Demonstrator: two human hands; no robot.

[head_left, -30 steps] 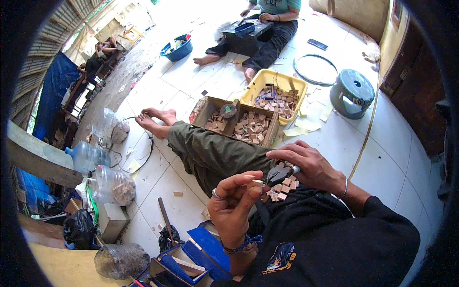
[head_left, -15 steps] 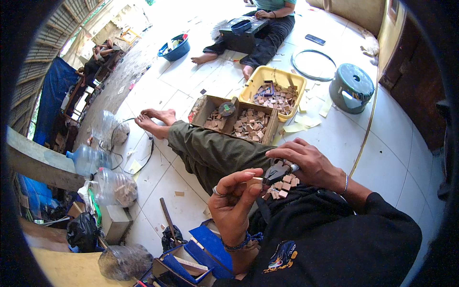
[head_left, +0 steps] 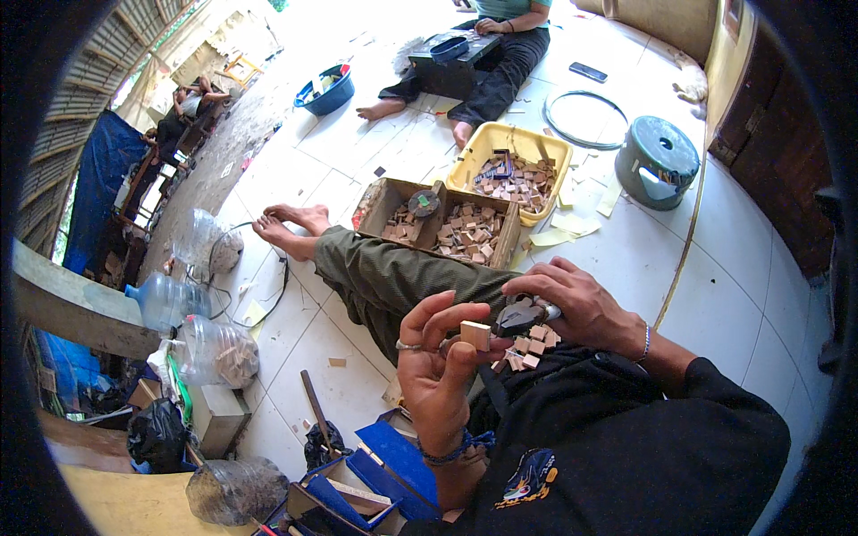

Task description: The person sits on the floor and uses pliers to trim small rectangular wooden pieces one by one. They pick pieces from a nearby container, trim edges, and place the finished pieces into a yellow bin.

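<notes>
My left hand (head_left: 436, 380), with a ring on one finger, pinches a small pale wooden block (head_left: 475, 335) between thumb and fingers. Close by on the right, my right hand (head_left: 581, 302) is wrapped round a pair of pliers (head_left: 520, 314). Their dark head points toward the block, apart from it as far as I can tell. The handles are mostly hidden under my fingers. Just below the pliers, several small wooden blocks (head_left: 534, 348) lie heaped on my lap.
Beyond my leg stand a divided wooden box (head_left: 508, 246) and a yellow tub (head_left: 561, 152), both holding wooden pieces. A green stool (head_left: 660, 161) is at the right. Near my left arm lies an open blue box (head_left: 393, 460). Another person (head_left: 514, 54) sits on the floor ahead.
My left hand has turned and drawn slightly down from the pliers, so the block's broad face now shows. The pliers have tilted a little; my right hand stays nearly in place.
</notes>
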